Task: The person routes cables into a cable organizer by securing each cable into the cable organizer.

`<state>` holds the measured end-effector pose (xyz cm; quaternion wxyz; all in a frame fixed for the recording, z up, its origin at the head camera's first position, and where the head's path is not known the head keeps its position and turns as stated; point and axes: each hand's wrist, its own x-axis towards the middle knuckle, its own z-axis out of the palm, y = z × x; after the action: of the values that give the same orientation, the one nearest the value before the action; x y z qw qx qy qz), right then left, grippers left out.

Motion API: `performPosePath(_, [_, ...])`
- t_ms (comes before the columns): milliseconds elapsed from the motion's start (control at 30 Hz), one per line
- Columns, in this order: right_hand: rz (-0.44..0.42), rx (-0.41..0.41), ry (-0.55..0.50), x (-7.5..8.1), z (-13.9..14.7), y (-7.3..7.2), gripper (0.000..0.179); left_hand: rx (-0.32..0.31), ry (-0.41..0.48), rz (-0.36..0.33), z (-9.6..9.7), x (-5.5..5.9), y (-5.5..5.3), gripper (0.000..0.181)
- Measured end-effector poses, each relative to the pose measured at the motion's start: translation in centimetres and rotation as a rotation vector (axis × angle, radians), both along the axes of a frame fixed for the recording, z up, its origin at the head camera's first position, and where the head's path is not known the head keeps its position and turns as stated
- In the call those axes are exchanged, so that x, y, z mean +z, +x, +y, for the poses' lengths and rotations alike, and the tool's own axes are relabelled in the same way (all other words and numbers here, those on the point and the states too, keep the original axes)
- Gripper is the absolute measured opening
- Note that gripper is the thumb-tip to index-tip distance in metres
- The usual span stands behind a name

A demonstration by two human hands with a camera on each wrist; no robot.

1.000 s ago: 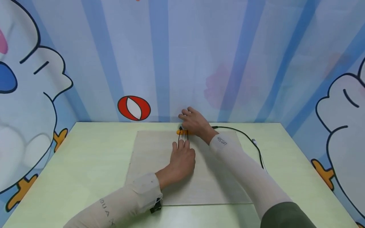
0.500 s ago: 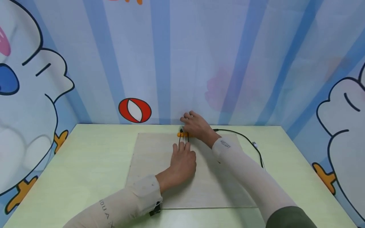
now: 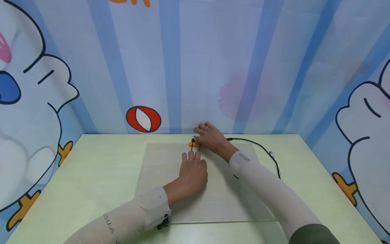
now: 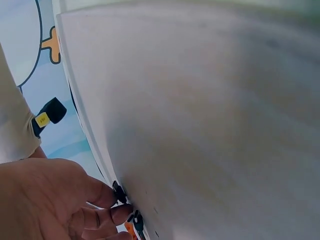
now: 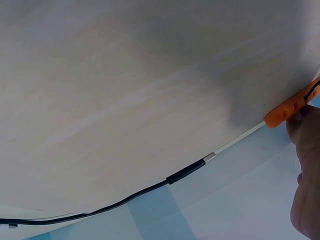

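Note:
An orange cable holder (image 3: 192, 144) with slots lies at the far edge of the pale board (image 3: 164, 166). Thin black and white cables (image 3: 192, 148) run from it towards my left hand (image 3: 192, 174). That hand is low over the board; the left wrist view has its thumb and a finger pinching beside black cable ends (image 4: 119, 192). My right hand (image 3: 213, 139) is over the holder's right part, hiding it, with thumb and finger at a small pale cable end (image 3: 195, 138). In the right wrist view, its fingertips touch the orange holder (image 5: 287, 109) from behind.
A thicker black cable (image 3: 259, 142) curves along the table's right side, with a metal-tipped plug (image 5: 210, 156) near the board's far edge. A small white plug (image 3: 272, 154) lies beside it. A patterned blue curtain (image 3: 201, 67) stands directly behind the table (image 3: 100, 176).
My left hand has come slightly closer to the holder, so less cable shows between them. The right hand has shifted slightly right and nearer. The head view has tilted a little.

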<state>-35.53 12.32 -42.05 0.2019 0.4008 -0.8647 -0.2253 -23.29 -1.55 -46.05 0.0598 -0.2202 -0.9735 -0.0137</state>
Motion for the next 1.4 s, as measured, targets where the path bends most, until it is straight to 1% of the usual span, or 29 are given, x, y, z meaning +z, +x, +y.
performPosePath(100, [0.005, -0.002, -0.013, 0.0, 0.2, 0.2, 0.019, 0.000, -0.007, -0.022, -0.1, -0.9, -1.0, 0.027])
performPosePath(133, [0.009, -0.006, -0.014, 0.0, 0.3, 0.2, 0.019, 0.000, -0.002, -0.032, -0.2, -1.0, -1.2, 0.028])
performPosePath(167, [0.011, -0.010, -0.017, 0.0, 0.3, 0.2, 0.019, -0.005, 0.009, -0.036, -0.2, -1.4, -1.5, 0.029])
performPosePath(200, [0.012, -0.016, -0.019, 0.1, 0.4, 0.3, 0.019, -0.013, 0.039, -0.054, -0.2, -1.1, -1.6, 0.026])
performPosePath(233, [0.019, -0.025, -0.014, 0.1, 0.4, 0.3, 0.019, -0.022, 0.059, -0.047, -0.4, -1.7, -1.9, 0.026])
performPosePath(300, [0.021, -0.046, -0.007, 0.2, 0.5, 0.3, 0.018, -0.020, 0.056, -0.034, -0.4, -2.3, -2.4, 0.025])
performPosePath(333, [0.021, -0.057, -0.002, 0.2, 0.6, 0.3, 0.018, -0.026, 0.079, -0.032, -0.5, -2.6, -2.6, 0.025])
performPosePath(367, [0.020, -0.070, 0.003, 0.3, 0.7, 0.3, 0.018, -0.025, 0.066, -0.014, -0.5, -2.6, -2.5, 0.023])
performPosePath(400, [0.017, -0.083, 0.009, 0.4, 0.7, 0.3, 0.018, -0.019, 0.056, -0.009, -0.5, -2.3, -2.4, 0.023])
performPosePath(467, [0.006, -0.106, 0.006, 0.5, 0.9, 0.4, 0.017, -0.001, 0.008, -0.004, -0.3, -0.9, -1.5, 0.024])
performPosePath(533, [-0.011, -0.129, -0.006, 0.6, 1.2, 0.5, 0.016, 0.002, 0.010, -0.013, -0.3, 0.5, -0.6, 0.025])
performPosePath(600, [-0.022, -0.148, -0.018, 0.7, 1.6, 0.6, 0.016, 0.013, -0.019, -0.033, -0.2, 2.1, 0.4, 0.026])
performPosePath(633, [-0.025, -0.156, -0.024, 0.6, 1.8, 0.7, 0.017, 0.015, -0.031, -0.037, -0.1, 2.7, 0.8, 0.025])
performPosePath(667, [-0.028, -0.162, -0.029, 0.6, 1.9, 0.8, 0.017, 0.006, -0.025, -0.021, -0.1, 2.4, 0.7, 0.024])
performPosePath(733, [-0.029, -0.169, -0.031, 0.6, 2.3, 0.9, 0.018, 0.006, -0.026, -0.024, -0.1, 2.6, 0.8, 0.024])
performPosePath(800, [-0.029, -0.173, -0.040, 0.5, 2.6, 1.0, 0.018, 0.006, -0.027, -0.020, -0.1, 2.4, 0.4, 0.025])
performPosePath(833, [-0.025, -0.173, -0.046, 0.5, 2.7, 1.1, 0.017, 0.001, -0.022, -0.007, -0.2, 1.5, -0.2, 0.024])
performPosePath(867, [-0.020, -0.173, -0.053, 0.6, 2.8, 1.2, 0.016, 0.002, -0.025, -0.011, -0.2, 1.2, -0.6, 0.026])
performPosePath(900, [-0.017, -0.175, -0.060, 0.6, 2.9, 1.3, 0.016, 0.007, -0.032, -0.026, -0.1, 1.4, -0.7, 0.028])
performPosePath(1000, [-0.021, -0.187, -0.084, 0.6, 3.2, 1.5, 0.015, -0.006, -0.011, -0.020, -0.2, -0.7, -2.5, 0.029])
performPosePath(1033, [-0.025, -0.190, -0.090, 0.6, 3.3, 1.6, 0.015, -0.008, -0.010, -0.023, -0.2, -1.0, -2.8, 0.030])
performPosePath(1067, [-0.032, -0.195, -0.094, 0.6, 3.4, 1.7, 0.016, -0.012, -0.004, -0.020, -0.1, -1.1, -3.0, 0.030])
performPosePath(1100, [-0.042, -0.203, -0.098, 0.6, 3.5, 1.9, 0.016, -0.018, 0.015, -0.019, -0.1, -1.3, -3.2, 0.030])
performPosePath(1133, [-0.048, -0.209, -0.100, 0.5, 3.5, 2.0, 0.017, -0.016, 0.014, -0.025, -0.1, -1.0, -3.0, 0.030])
performPosePath(1200, [-0.054, -0.221, -0.105, 0.4, 3.8, 2.2, 0.017, -0.009, 0.002, -0.036, 0.0, 0.2, -2.2, 0.030])
performPosePath(1233, [-0.053, -0.227, -0.106, 0.3, 3.9, 2.3, 0.017, -0.004, -0.010, -0.040, 0.1, 1.1, -1.5, 0.032])
performPosePath(1267, [-0.053, -0.233, -0.109, 0.2, 4.0, 2.4, 0.018, -0.005, -0.009, -0.035, 0.1, 1.6, -1.2, 0.031])
performPosePath(1333, [-0.048, -0.240, -0.124, 0.0, 4.3, 2.7, 0.019, 0.007, -0.036, -0.049, 0.2, 3.0, -0.4, 0.033])
performPosePath(1400, [-0.049, -0.256, -0.134, -0.1, 4.6, 3.1, 0.019, 0.005, -0.031, -0.042, 0.3, 3.3, -0.3, 0.035])
